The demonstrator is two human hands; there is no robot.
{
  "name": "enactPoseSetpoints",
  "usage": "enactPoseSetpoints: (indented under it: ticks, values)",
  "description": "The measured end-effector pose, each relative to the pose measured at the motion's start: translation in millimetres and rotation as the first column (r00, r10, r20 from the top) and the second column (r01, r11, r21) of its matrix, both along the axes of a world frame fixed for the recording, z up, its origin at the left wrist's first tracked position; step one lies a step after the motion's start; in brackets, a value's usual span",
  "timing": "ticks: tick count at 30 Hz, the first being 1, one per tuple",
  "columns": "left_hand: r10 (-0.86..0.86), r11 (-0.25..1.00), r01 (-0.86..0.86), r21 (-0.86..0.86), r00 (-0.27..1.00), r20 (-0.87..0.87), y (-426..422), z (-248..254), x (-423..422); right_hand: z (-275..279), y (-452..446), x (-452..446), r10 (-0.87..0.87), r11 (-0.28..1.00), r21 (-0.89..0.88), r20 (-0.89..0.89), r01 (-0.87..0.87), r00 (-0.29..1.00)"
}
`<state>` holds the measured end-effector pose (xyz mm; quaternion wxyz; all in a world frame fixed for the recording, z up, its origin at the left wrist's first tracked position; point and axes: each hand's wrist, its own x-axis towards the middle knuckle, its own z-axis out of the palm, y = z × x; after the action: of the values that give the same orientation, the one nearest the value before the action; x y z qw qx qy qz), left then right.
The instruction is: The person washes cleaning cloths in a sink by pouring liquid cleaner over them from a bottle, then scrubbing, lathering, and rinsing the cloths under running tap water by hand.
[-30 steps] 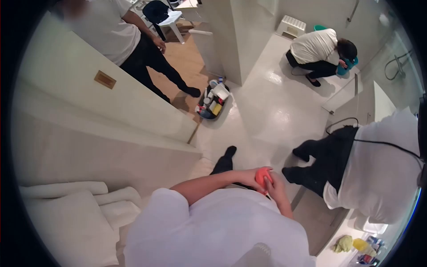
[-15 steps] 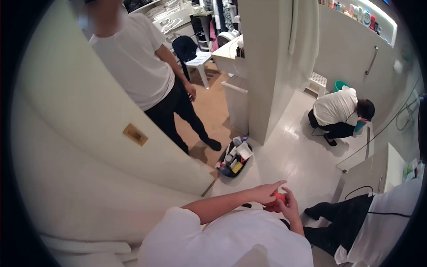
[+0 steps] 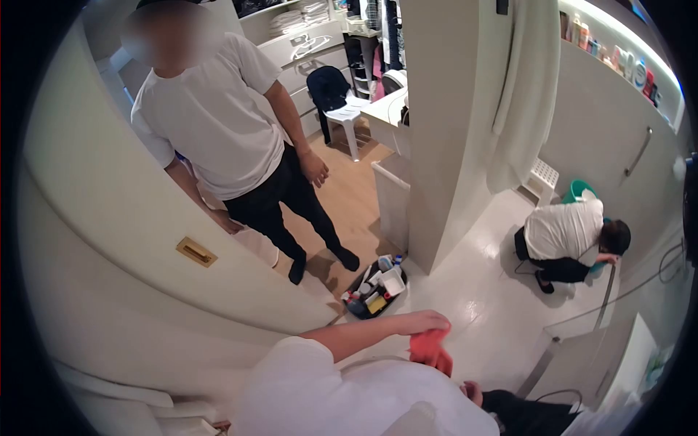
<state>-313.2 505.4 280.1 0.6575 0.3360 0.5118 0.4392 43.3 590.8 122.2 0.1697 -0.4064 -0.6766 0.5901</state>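
Note:
My left hand (image 3: 427, 322) is closed on a limp red cloth-like thing (image 3: 432, 352), which hangs below its fingers. Folds and lobes show at the lower end, and I cannot make out whether it is a cloth or a glove. Low beside my white shirt is my right hand (image 3: 472, 393), apart from the red thing. Only a small part of this hand shows, so its fingers are unclear. A black caddy (image 3: 371, 314) of bottles and a yellow sponge (image 3: 376, 303) stands on the floor beyond my left forearm.
A person in a white shirt (image 3: 211, 116) stands in the doorway at left, beside a sliding door (image 3: 145, 211). Another person (image 3: 563, 229) crouches at right near a green bucket (image 3: 578, 190) and a white stool (image 3: 540, 179). Dark trousers (image 3: 520, 410) of someone close by show at lower right.
Both hands were together at the red thing; now the left alone holds it, hanging down, and the right has dropped lower. The view has shifted, and the standing person shows more fully.

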Motion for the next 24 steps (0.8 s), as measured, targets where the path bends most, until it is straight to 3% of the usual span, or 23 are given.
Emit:
enactPoseSetpoints:
  ticks: [2,4,5,6,7,8,9,11,13,15,17,22,24]
  values:
    - [0.045,0.998,-0.032,-0.061,0.974,0.223,9,-12,-24,-24,50,10,0.006,0.999,0.051,0.067,-0.009,0.998]
    - [0.295,0.933,-0.197,-0.302,0.898,0.326,1,-14,-20,-23,79,27,-0.001,0.999,0.037,0.119,-0.004,0.993]
    - [0.266,0.933,-0.167,-0.318,0.916,0.3,-5,-15,-19,-17,92,33,0.027,0.989,0.139,0.161,-0.049,0.987]
    - [0.116,0.964,-0.026,-0.264,0.936,0.333,-14,-31,-22,16,109,20,0.023,0.97,0.231,0.213,-0.073,0.977]
    - [-0.159,0.934,0.159,-0.32,0.987,0.025,-19,-43,-26,47,129,13,0.033,0.981,0.174,0.27,-0.082,0.962]
    - [-0.292,0.937,0.166,-0.308,0.856,-0.427,-31,-44,-22,56,157,17,0.059,0.892,0.41,0.314,-0.191,0.948]
    - [-0.477,0.858,0.31,-0.409,0.777,-0.411,-25,-30,-24,86,173,14,-0.099,0.89,0.45,0.351,-0.075,0.931]
    - [-0.242,0.967,0.155,-0.204,0.81,-0.534,-58,-103,-37,126,211,23,-0.321,0.817,0.562,0.255,0.13,0.912]
    - [-0.337,0.938,0.112,-0.327,0.514,-0.789,-21,-46,-30,158,242,45,-0.429,0.749,0.604,0.13,0.271,0.894]
    - [-0.555,0.832,0.227,-0.507,0.299,-0.776,-6,-57,-40,183,259,66,-0.536,0.702,0.616,0.126,0.358,0.835]
    - [-0.668,0.736,0.291,-0.611,0.168,-0.725,24,-67,-53,193,272,95,-0.642,0.624,0.651,0.111,0.432,0.759]
    - [-0.701,0.668,0.46,-0.585,0.127,-0.701,138,-91,-69,213,268,168,-0.858,0.422,0.721,0.122,0.549,0.499]
    - [-0.707,0.637,0.538,-0.552,0.121,-0.697,190,-99,-67,213,257,182,-0.922,0.342,0.651,0.094,0.677,0.375]
